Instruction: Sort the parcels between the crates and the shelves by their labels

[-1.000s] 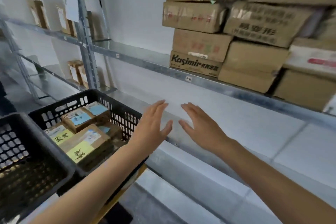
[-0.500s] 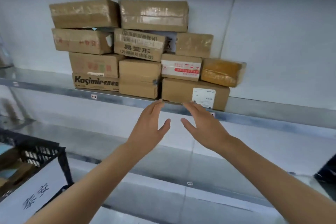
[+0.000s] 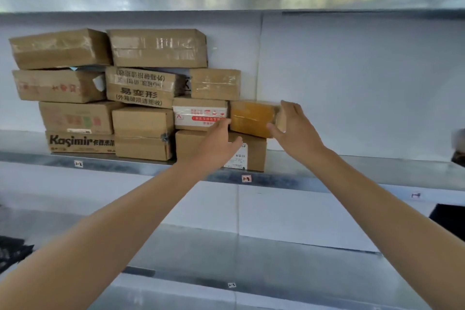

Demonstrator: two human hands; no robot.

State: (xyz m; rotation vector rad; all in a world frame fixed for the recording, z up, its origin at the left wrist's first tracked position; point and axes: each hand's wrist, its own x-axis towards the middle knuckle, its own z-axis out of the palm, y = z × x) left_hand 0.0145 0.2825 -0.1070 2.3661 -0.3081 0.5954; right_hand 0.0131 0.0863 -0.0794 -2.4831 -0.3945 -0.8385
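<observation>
Head view: the right hand (image 3: 294,131) grips the right end of the orange-brown parcel (image 3: 251,118). Its thumb lies on the front face and its fingers curl over the top corner. The left hand (image 3: 216,143) is spread, with straight fingers that reach to the left edge of this parcel and the thumb held apart below. I cannot tell if these fingers really touch it.

The parcel lies between the two hands, on top of a box with a white label (image 3: 255,156), which stands just under the hands on the middle shelf (image 3: 352,176). Just beside the left fingertips is a box with red and white tape (image 3: 198,113). To the left of the left hand a stack of cardboard boxes (image 3: 100,88) fills the shelf. Above both hands runs the upper shelf (image 3: 226,0), and under the forearms the lower shelf (image 3: 251,259).
</observation>
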